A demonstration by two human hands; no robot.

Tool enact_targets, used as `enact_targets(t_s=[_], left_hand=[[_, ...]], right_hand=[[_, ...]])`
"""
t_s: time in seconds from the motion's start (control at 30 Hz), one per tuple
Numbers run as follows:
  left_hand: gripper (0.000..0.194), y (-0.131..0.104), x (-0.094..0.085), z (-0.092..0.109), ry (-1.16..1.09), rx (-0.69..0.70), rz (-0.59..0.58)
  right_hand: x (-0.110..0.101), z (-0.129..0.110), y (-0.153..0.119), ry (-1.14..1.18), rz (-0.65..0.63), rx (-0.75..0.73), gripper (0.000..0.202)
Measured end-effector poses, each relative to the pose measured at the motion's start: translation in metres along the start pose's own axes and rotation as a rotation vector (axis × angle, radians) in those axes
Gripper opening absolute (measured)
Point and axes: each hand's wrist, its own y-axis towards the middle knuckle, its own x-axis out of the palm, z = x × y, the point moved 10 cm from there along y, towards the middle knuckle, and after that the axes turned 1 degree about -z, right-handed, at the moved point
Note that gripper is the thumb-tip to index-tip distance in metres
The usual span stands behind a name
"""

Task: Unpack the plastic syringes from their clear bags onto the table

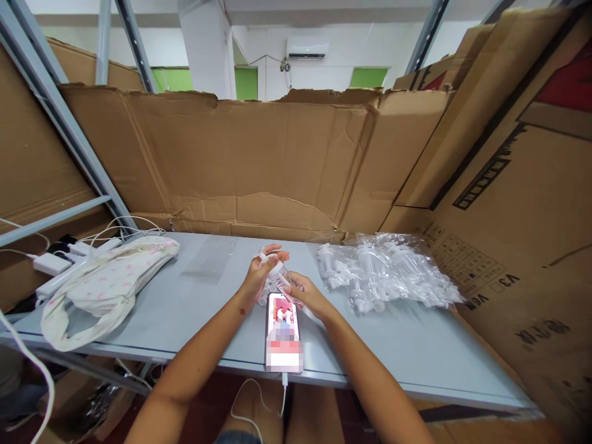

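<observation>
Above the middle of the table I hold a small clear plastic bottle [279,271] with a white top, tilted. My left hand [253,276] is closed around its white upper end, thumb on top. Lower down, my right hand [311,297] grips the transparent body. Fingers partly cover the bottle. Some clear plastic shows just below my left hand, too small to make out. A phone [283,330] with a lit screen lies under the hands, near the table's front edge, a white charging cable plugged into its lower end.
Clear plastic bags [388,271] with several white-topped pieces lie at the right. A flat transparent sheet or bag [208,259] is left of centre. A white fabric bag [111,283] and a power strip [62,277] are farther left. Cardboard [259,154] walls the back.
</observation>
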Motion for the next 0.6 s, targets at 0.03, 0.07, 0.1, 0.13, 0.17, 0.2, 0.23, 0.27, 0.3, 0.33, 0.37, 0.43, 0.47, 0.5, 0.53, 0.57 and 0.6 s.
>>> enact_targets(t_s=[0.03,0.07,0.1,0.13,0.17,0.2,0.23,0.27,0.3,0.33,0.37,0.43,0.47,0.5,0.53,0.57,0.6], left_hand=[[0.041,0.0,0.001,0.001,-0.003,0.0,-0.016],[0.041,0.0,0.0,0.002,-0.008,-0.002,-0.024],[0.041,0.001,-0.001,0.003,-0.014,-0.003,-0.023],[0.041,0.002,-0.003,0.004,-0.02,0.0,-0.011],[0.041,0.004,-0.007,0.005,-0.025,0.008,0.009],[0.041,0.006,-0.012,0.008,-0.029,0.021,0.032],[0.041,0.008,-0.017,0.01,-0.033,0.035,0.052],[0.04,0.01,-0.022,0.013,-0.039,0.045,0.071],[0.04,0.012,-0.027,0.016,-0.045,0.057,0.09],[0.039,0.014,-0.032,0.02,-0.053,0.069,0.111],[0.038,0.016,-0.038,0.025,-0.063,0.08,0.132],[0.037,0.019,-0.048,0.037,-0.1,0.109,0.172],[0.036,0.02,-0.052,0.043,-0.129,0.125,0.185],[0.034,0.021,-0.055,0.05,-0.159,0.141,0.191],[0.032,0.022,-0.058,0.057,-0.185,0.159,0.195],[0.03,0.022,-0.06,0.064,-0.203,0.179,0.198],[0.029,0.022,-0.062,0.07,-0.21,0.199,0.199]], right_hand=[[0.0,0.0,0.0,0.017,-0.006,0.001,0.037],[0.0,-0.001,-0.001,0.032,-0.01,0.002,0.038],[0.0,-0.001,-0.001,0.045,-0.011,0.003,0.038],[0.0,-0.001,-0.001,0.057,-0.012,0.004,0.038],[-0.001,0.0,-0.001,0.063,-0.013,0.007,0.038],[-0.001,0.0,-0.001,0.064,-0.013,0.01,0.037],[-0.002,0.001,-0.001,0.061,-0.013,0.015,0.037],[-0.002,0.001,-0.001,0.055,-0.014,0.02,0.037],[-0.002,0.002,-0.001,0.048,-0.016,0.028,0.037],[-0.002,0.003,-0.001,0.043,-0.02,0.038,0.037],[-0.001,0.004,-0.001,0.039,-0.026,0.048,0.038],[-0.001,0.005,-0.001,0.036,-0.031,0.057,0.038],[-0.002,0.005,-0.001,0.033,-0.028,0.057,0.037],[-0.002,0.004,-0.001,0.031,-0.023,0.053,0.037],[-0.004,0.004,-0.001,0.03,-0.016,0.048,0.036],[-0.005,0.003,-0.001,0.029,-0.011,0.044,0.035],[-0.006,0.003,-0.001,0.028,-0.006,0.042,0.034]])
